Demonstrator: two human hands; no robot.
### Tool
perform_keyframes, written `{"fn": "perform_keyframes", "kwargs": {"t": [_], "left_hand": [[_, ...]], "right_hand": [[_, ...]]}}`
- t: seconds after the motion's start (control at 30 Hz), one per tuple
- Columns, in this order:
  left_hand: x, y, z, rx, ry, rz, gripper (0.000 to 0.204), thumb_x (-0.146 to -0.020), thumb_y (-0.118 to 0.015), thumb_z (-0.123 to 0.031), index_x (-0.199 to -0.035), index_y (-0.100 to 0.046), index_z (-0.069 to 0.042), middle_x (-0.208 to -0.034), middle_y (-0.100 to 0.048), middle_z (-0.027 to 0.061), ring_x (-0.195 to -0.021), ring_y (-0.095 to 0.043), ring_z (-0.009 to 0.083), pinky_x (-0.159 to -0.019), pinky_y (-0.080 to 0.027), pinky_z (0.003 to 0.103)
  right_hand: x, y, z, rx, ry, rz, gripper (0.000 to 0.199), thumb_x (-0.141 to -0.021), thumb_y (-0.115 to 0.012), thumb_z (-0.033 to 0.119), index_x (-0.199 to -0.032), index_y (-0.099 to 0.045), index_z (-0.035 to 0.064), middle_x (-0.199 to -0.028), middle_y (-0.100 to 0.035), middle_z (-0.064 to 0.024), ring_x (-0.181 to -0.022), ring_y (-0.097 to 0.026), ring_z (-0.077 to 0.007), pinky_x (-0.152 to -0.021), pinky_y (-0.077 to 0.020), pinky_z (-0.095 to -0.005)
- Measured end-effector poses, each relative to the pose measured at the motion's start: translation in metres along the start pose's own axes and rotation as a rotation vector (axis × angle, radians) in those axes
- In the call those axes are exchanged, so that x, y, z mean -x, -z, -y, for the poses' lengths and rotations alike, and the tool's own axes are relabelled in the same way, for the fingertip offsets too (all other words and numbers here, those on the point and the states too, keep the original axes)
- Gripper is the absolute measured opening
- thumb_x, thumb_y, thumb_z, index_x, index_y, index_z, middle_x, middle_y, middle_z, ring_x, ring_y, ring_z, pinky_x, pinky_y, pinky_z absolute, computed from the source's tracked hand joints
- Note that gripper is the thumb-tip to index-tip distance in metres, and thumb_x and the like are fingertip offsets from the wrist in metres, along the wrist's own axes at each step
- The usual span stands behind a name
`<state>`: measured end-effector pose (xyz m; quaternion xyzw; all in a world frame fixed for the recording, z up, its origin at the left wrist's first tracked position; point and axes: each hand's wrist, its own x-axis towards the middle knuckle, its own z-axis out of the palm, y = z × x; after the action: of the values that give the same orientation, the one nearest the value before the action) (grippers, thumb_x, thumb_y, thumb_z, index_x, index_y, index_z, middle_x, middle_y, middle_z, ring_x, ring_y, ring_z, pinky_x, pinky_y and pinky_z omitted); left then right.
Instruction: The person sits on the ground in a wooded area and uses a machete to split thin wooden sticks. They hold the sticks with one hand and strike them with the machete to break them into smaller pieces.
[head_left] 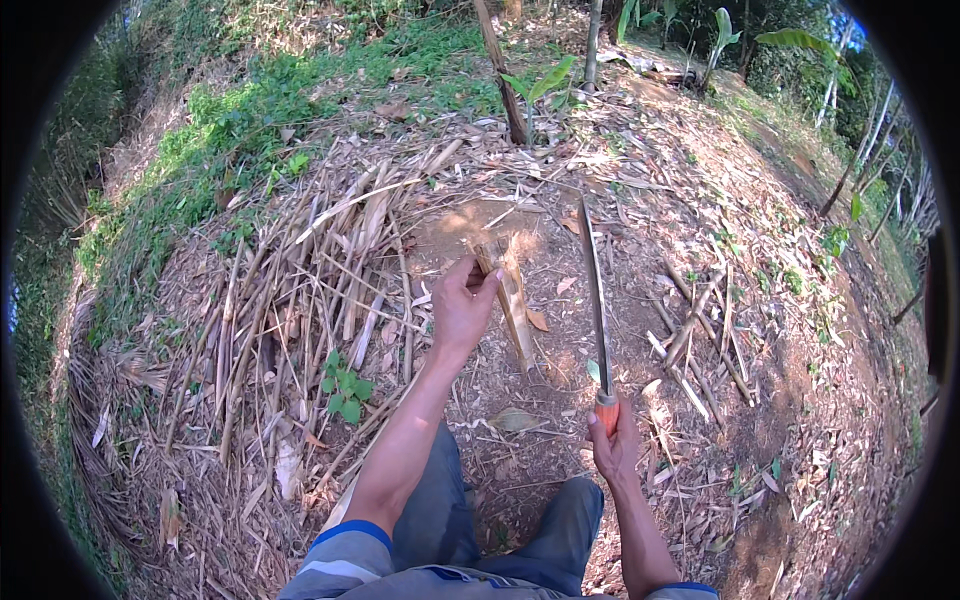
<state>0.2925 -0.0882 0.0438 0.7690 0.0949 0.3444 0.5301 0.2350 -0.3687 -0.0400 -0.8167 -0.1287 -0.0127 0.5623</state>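
Note:
My right hand (617, 445) is wrapped round the orange handle of a machete (597, 300). Its long, narrow dark blade points up and away from me. To its left, my left hand (464, 308) pinches the upper left side of a split piece of wood (514, 305). That piece is pale brown and stands at a slant, its narrower lower end near the bare soil. The blade and the wood are apart. My left palm and some of its fingertips are hidden from view.
A heap of dry sticks and stalks (350, 240) spreads on the left, with a small green plant (346, 386) at its near edge. Several cut sticks (700, 325) lie at right. A thin trunk (503, 75) rises beyond, and dry leaves cover the slope.

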Motion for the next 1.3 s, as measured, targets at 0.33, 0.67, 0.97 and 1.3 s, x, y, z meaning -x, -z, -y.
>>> {"fn": "perform_keyframes", "kwargs": {"t": [0.33, 0.67, 0.97, 1.3], "left_hand": [[0.008, -0.028, -0.015, -0.102, -0.126, 0.021, 0.015, -0.081, -0.068, -0.009, -0.088, -0.060, 0.002, -0.076, -0.065, 0.0139, -0.068, -0.064, 0.0199, -0.063, -0.049, 0.031], [-0.007, -0.046, -0.001, -0.054, -0.120, 0.022, 0.027, -0.079, -0.068, -0.010, -0.101, -0.060, 0.002, -0.086, -0.064, 0.0150, -0.075, -0.063, 0.0261, -0.070, -0.048, 0.035], [-0.016, -0.040, -0.009, -0.118, -0.116, -0.029, 0.030, -0.083, -0.063, -0.010, -0.108, -0.057, 0.005, -0.093, -0.063, 0.0185, -0.081, -0.064, 0.0280, -0.067, -0.054, 0.033], [-0.045, 0.038, 0.076, 0.117, 0.017, -0.121, 0.019, -0.091, -0.057, -0.006, -0.107, -0.058, 0.003, -0.090, -0.066, 0.0066, -0.077, -0.059, 0.0098, -0.069, -0.047, 0.024]], "right_hand": [[-0.050, -0.016, 0.166, -0.064, 0.325, -0.017, 0.044, -0.086, -0.064, 0.033, -0.112, -0.050, 0.0001, -0.065, -0.061, -0.0147, -0.061, -0.065, -0.0239, -0.053, -0.0473, -0.0342], [-0.068, -0.040, 0.053, 0.244, -0.104, 0.165, 0.049, -0.084, -0.058, 0.040, -0.110, -0.051, -0.0015, -0.084, -0.063, -0.0288, -0.082, -0.062, -0.0445, -0.073, -0.0463, -0.0520], [-0.061, -0.085, -0.046, 0.404, -0.260, 0.235, 0.041, -0.077, -0.064, 0.030, -0.100, -0.055, -0.0031, -0.086, -0.064, -0.0276, -0.083, -0.063, -0.0429, -0.074, -0.0501, -0.0478], [-0.037, -0.138, -0.142, 0.206, -0.536, 0.386, 0.032, -0.074, -0.063, 0.020, -0.096, -0.056, -0.0023, -0.071, -0.064, -0.0196, -0.065, -0.066, -0.0316, -0.064, -0.0527, -0.0418]]}}
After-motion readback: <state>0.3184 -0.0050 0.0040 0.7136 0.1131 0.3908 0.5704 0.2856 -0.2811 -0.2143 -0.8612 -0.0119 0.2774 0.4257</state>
